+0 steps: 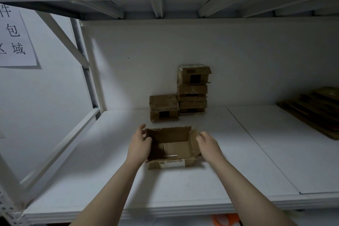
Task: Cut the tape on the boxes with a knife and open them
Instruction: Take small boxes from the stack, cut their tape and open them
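Observation:
An open cardboard box (172, 147) lies on the white shelf (110, 180) in front of me, its flaps spread and its inside bare. My left hand (140, 142) grips the box's left flap with thumb and fingers. My right hand (208, 146) holds the right flap, fingers curled at its edge. Behind it, a single taped box (163, 107) stands against the back wall. To its right rises a stack of three boxes (192, 89). No knife is in view.
Flattened cardboard sheets (315, 112) lie at the shelf's right end. A white metal frame and diagonal brace (60, 33) bound the left side, with a paper sign (15, 36) on the wall. Another shelf hangs close overhead. Something orange (226, 221) shows below the shelf's front edge.

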